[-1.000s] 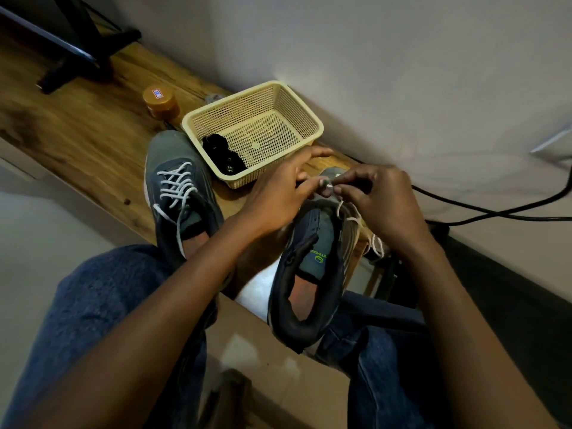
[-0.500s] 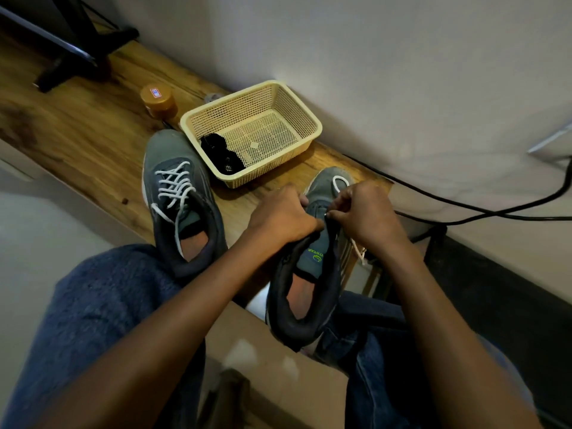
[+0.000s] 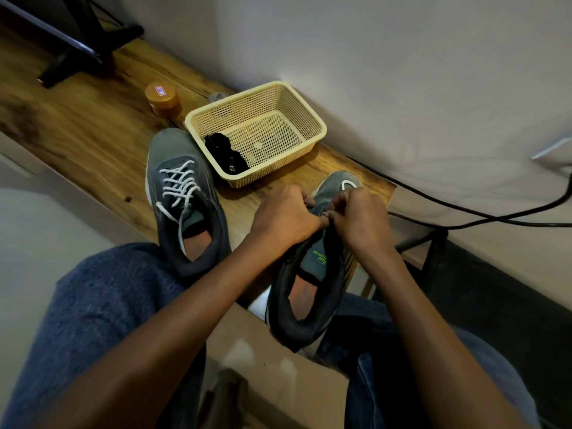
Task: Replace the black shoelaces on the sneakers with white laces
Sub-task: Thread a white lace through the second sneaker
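Left of the cream mesh basket [image 3: 312,119], the first grey sneaker [image 3: 182,193] sits on the wooden bench [image 3: 77,131] with its white lace [image 3: 179,184] crossed through the eyelets up to the top, ends loose and untied, so that one reads as laced but not yet tied off. Inside the basket's near-left corner lies a dark bundle [image 3: 226,153], likely the removed black laces. Just below and right of the basket, the second sneaker [image 3: 312,292] is tilted toe-up, toe at the bench edge and heel down toward your lap; only a short loop of white lace [image 3: 348,183] shows at its toe, so most of its threading looks still to do. Your left hand [image 3: 284,215] is curled over the left side of the upper by the eyelets, fingers folded in and gripping the shoe. Your right hand [image 3: 360,218] is closed opposite it, thumb and forefinger pinched together at the tongue; whether they hold the lace end, I cannot tell, as the knuckles hide it. Both wrists are close together, nearly touching. Beyond the basket's far-left corner stands an orange-lidded jar [image 3: 163,99].
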Available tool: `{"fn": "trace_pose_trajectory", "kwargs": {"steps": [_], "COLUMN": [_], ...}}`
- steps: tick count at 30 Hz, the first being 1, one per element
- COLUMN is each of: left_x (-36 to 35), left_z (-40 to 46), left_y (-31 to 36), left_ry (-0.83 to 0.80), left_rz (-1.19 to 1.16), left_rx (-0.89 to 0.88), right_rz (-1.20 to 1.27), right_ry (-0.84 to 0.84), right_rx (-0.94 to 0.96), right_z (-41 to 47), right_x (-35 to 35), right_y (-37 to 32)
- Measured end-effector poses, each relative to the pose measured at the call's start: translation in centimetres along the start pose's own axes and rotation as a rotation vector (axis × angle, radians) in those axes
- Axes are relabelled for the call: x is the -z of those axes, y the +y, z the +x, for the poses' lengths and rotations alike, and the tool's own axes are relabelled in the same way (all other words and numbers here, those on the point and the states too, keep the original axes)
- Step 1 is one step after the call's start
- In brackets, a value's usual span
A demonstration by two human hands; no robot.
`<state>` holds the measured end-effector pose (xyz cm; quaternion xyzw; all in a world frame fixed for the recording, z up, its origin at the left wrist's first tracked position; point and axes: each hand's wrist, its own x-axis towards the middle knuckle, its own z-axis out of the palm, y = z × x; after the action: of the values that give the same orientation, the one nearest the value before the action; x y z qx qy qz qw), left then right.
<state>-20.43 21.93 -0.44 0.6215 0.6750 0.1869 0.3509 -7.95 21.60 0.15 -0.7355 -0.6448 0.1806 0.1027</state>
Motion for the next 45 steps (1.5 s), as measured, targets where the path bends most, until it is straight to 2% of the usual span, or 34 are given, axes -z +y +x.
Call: {"fn": "trace_pose_trajectory", "kwargs": {"steps": [4, 10, 15, 26, 32, 39, 45], "left_x": [0.0, 0.0, 0.2, 0.4, -0.3, -0.7, -1.2], "left_z": [-0.1, -0.2, -0.3, 0.0, -0.2, -0.1, 0.3], "left_y": [0.0, -0.1, -0.4, -1.8, -2.2, -1.3, -1.0], "left_ry": [0.005, -0.011, -0.034, -0.155, -0.092, 0.132, 0.123], "left_rz": [0.007, 0.002, -0.012, -0.058, -0.064, -0.031, -0.129], "left_rx": [-0.005, -0.045, -0.095, -0.092, -0.077, -0.142, -0.065], "right_rz": [-0.001, 0.225, 0.34, 0.497, 0.577, 0.552, 0.487], "right_ry": [-0.007, 0.11, 0.132, 0.177, 0.197, 0.085, -0.074], "right_rx": [-0.041, -0.128, -0.188, -0.226, -0.252, -0.212, -0.123], "right_z": [0.2, -0.9, -1.2, -1.8, -2.0, -1.0, -0.7], "right_x": [-0.6, -1.6, -2.0, -2.3, -2.8, -1.2, 0.8], "right_y": [0.0, -0.2, -0.4, -0.5, -0.7, -0.2, 0.3]}}
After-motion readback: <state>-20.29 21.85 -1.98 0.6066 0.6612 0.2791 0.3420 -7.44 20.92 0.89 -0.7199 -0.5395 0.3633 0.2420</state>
